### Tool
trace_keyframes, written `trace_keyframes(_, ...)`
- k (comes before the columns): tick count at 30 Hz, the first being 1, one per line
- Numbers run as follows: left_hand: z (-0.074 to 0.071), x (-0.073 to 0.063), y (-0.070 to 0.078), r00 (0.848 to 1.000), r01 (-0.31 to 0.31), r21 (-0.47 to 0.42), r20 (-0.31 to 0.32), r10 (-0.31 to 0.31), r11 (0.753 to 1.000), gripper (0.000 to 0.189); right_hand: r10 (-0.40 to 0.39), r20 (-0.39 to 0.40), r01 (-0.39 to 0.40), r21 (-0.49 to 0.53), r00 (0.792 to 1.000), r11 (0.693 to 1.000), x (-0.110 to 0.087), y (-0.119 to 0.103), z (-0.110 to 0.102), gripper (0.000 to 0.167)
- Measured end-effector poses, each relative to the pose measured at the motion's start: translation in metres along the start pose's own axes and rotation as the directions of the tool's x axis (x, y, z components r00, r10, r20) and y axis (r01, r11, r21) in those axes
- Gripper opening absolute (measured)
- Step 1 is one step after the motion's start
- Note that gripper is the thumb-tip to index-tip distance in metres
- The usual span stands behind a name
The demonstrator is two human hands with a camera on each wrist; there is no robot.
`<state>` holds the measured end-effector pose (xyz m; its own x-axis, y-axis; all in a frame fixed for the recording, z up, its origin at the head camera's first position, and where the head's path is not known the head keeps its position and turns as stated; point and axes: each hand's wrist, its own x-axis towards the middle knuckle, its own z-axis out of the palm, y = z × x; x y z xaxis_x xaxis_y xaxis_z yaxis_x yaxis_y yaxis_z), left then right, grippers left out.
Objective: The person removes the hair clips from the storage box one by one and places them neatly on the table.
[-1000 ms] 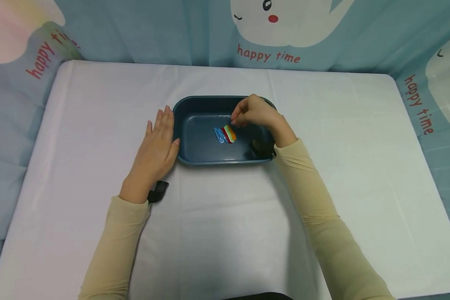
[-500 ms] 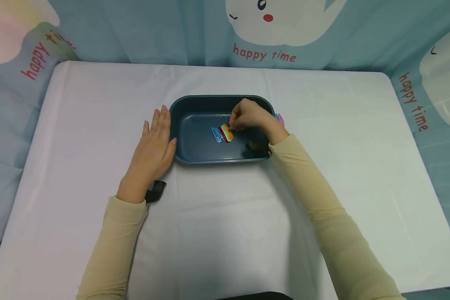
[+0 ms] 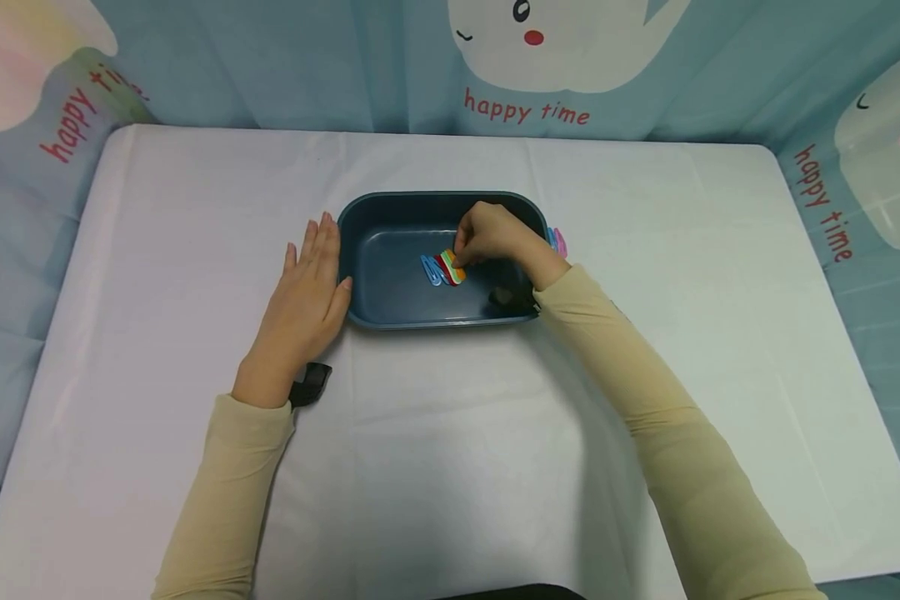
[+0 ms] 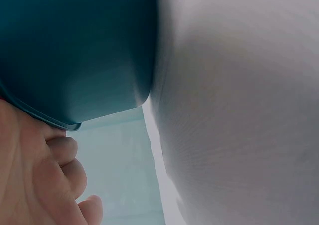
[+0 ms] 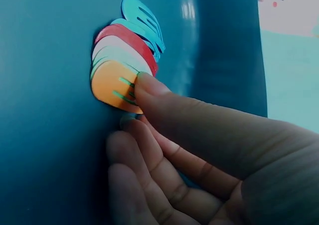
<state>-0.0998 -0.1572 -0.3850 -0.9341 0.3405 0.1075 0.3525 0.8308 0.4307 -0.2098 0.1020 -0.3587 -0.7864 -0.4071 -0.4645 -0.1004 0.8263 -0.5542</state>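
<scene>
In the head view, a dark blue rectangular tray (image 3: 390,292) holds an overlapping row of coloured snap hair clips: blue clips (image 3: 431,270), then red, white, pale green and orange. My right hand (image 3: 491,237) reaches in over the right side. The right wrist view shows its thumb on the narrow end of the orange hair clip (image 5: 112,85), index fingertip opposite, pinching it at the end of the row; the red hair clip (image 5: 124,38) lies farther along. My left hand (image 3: 300,292) rests with straight fingers along the tray's left outer wall, thumb at the rim.
Beyond the tray's right rim, blue and pink hair clips (image 3: 558,242) lie partly hidden behind the right wrist. A white cloth (image 3: 690,333) covers the table. Printed blue curtains (image 3: 307,67) hang around its far and side edges.
My right hand has come down and slightly left onto the orange hair clip. The blue and pink clips right of the tray have come into sight. My left hand stays at the tray's wall.
</scene>
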Motion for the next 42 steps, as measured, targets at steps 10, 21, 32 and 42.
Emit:
trace_keyframes(10,-0.0016,0.0000,0.0004,1.000,0.000,0.001,-0.001,0.000,1.000,0.062,0.009,0.011,-0.010,0.027,1.000,1.000,0.0003,-0.0007,0.0000,0.011)
trace_keyframes(21,-0.0015,0.0006,-0.0002,1.000,0.001,0.004,0.006,-0.001,1.000,0.062,0.060,0.033,-0.062,0.075,0.998,0.995,0.0006,-0.0005,-0.0007,0.011)
trace_keyframes(32,-0.0007,-0.0019,0.0000,1.000,0.007,0.007,0.019,-0.007,1.000,0.064,0.064,0.044,-0.069,0.121,0.997,0.990,-0.0020,0.0017,0.0000,0.010)
trace_keyframes(42,-0.0008,-0.0018,0.0003,1.000,0.001,0.008,0.020,-0.001,1.000,0.063,0.062,0.061,-0.071,0.159,0.996,0.985,-0.0045,0.0024,-0.0017,0.009)
